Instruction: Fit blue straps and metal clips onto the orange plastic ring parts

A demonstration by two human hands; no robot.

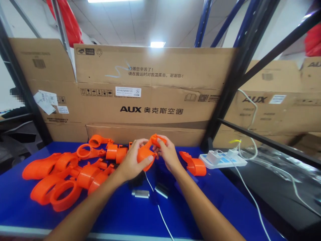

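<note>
Both my hands hold one orange plastic part (144,153) above the blue table, near its middle. My left hand (134,160) is wrapped round the wide, rounded end, thumb across its front. My right hand (167,150) grips the narrower arm at the upper right. Parts of it are hidden behind my fingers. Below my hands lie a small silver metal piece (140,193) and a black-and-silver piece (162,191). A white cable (162,214) runs between them toward the front edge.
Several orange ring-shaped parts (65,194) are heaped on the left of the blue table (120,221). Another orange part (197,166) lies right of my hands, beside a white power strip (225,160) with cables. A cardboard sheet (155,100) stands along the back, between dark metal posts (223,97).
</note>
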